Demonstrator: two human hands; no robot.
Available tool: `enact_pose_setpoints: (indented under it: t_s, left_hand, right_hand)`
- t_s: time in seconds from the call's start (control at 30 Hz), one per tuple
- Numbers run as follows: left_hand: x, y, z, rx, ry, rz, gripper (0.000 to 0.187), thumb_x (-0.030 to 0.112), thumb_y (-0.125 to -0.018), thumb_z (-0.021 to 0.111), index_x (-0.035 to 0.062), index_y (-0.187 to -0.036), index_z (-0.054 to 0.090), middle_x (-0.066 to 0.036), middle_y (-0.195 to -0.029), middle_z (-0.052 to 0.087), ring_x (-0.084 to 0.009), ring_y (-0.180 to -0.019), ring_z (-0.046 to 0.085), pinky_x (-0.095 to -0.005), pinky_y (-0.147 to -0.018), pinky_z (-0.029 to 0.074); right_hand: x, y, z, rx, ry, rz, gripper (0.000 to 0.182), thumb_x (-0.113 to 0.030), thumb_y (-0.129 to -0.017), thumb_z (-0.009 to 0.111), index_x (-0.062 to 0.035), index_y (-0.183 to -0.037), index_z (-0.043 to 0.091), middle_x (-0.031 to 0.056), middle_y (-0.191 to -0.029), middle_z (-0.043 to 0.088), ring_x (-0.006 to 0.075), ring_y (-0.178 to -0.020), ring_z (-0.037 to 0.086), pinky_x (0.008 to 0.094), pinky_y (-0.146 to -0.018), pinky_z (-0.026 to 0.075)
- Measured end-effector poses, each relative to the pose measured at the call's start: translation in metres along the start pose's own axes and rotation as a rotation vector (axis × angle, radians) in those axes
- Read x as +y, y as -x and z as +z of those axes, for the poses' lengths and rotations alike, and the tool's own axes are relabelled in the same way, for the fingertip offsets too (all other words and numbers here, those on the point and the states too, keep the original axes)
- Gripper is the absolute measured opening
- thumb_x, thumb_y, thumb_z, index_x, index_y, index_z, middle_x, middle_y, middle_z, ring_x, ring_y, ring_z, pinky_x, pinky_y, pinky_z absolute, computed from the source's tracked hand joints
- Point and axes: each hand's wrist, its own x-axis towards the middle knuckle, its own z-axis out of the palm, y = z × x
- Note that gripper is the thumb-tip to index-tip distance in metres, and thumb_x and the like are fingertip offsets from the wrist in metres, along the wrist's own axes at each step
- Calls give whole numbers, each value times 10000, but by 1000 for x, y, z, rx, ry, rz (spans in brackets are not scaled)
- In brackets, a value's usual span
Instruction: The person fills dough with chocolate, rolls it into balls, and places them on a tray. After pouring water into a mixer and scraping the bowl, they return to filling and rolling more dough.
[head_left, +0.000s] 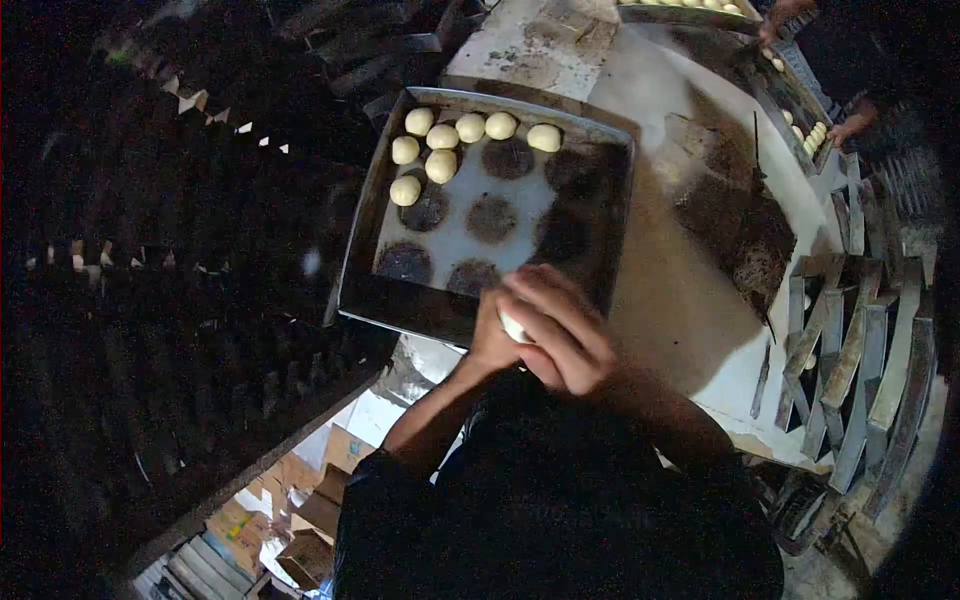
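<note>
- Your left hand (pixel 492 335) and right hand (pixel 562 330) cup one dough ball (pixel 514 326) between them, both grips closed on it, just over the near edge of the baking tray (pixel 395 300).
- Seven more dough balls (pixel 441 135) sit in the tray's far left corner.
- The tray rests on the floured surface (pixel 670 290).

Left hand (pixel 492 335): raised at centre, palm facing right hand | Right hand (pixel 565 330): cupped over left, fingers (pixel 560 300) curled, closed together | Forearms: both bare, bent inward, converging from lower frame
</note>
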Motion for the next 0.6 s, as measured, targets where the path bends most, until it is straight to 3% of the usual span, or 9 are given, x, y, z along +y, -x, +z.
enact_pose_setpoints:
  t_s: [0.03,0.1,0.17,0.2,0.27,0.33,0.4,0.5,0.6]
  left_hand:
    - [-13,-1,-10,-68,-177,41,160,124,-706,735,33,-810,655,-148,-780,667,-201,-736,660,-324,-637,493]
    - [-25,-4,-24,-106,-177,10,178,100,-718,742,25,-855,657,-117,-817,678,-153,-778,643,-301,-681,496]
    - [-14,-6,-35,-42,176,-134,183,74,-733,744,11,-878,652,-77,-830,680,-127,-799,623,-289,-701,494]
    - [-6,-12,-52,-116,51,-123,259,35,-753,736,-11,-986,631,-50,-887,665,-122,-825,607,-293,-737,498]
    - [14,-26,-84,-81,-94,-400,555,97,-736,779,-17,-1224,539,-99,-1116,613,-173,-1040,564,-327,-918,447]
    - [-4,-26,-120,174,103,-217,576,124,-778,767,-20,-1273,509,-95,-1121,599,-177,-1017,560,-320,-903,449]
    - [-39,-20,-152,486,-236,5,503,153,-815,734,-7,-1249,536,-112,-924,639,-198,-902,625,-321,-771,500]
    - [-13,-17,-171,517,-688,-179,430,231,-872,670,-12,-1210,566,-193,-923,659,-336,-869,657,-384,-761,506]
    - [-19,-51,-159,408,-624,-434,406,311,-900,615,-21,-1133,595,-270,-954,652,-463,-870,626,-469,-766,503]
  right_hand:
    - [8,1,20,-56,-30,4,388,-66,-804,703,40,-1163,602,227,-1146,594,375,-1089,583,444,-930,478]
    - [25,-3,43,-47,-142,34,263,-71,-869,609,56,-1100,604,216,-1089,601,371,-1016,598,432,-895,484]
    - [51,-10,60,-93,-228,115,189,-53,-903,541,43,-1051,610,202,-1041,607,338,-940,614,402,-845,491]
    - [62,-18,68,-103,-218,231,207,-52,-906,526,33,-1080,600,199,-1025,612,332,-923,619,384,-836,493]
    - [100,-34,91,-31,-127,312,271,-105,-920,540,29,-1155,561,220,-1097,590,350,-998,600,405,-881,478]
    - [144,-31,127,-178,28,322,414,-159,-905,595,16,-1264,488,245,-1231,503,385,-1087,553,449,-951,445]
    - [173,-16,143,-390,259,186,583,-245,-910,590,19,-1378,365,265,-1403,335,436,-1264,389,485,-1051,350]
    - [163,-19,136,-483,298,124,682,-291,-889,619,30,-1412,321,266,-1460,265,465,-1339,265,537,-1107,249]
    - [162,-19,126,-476,262,76,665,-319,-880,609,-4,-1407,353,272,-1461,266,467,-1350,263,508,-1107,270]
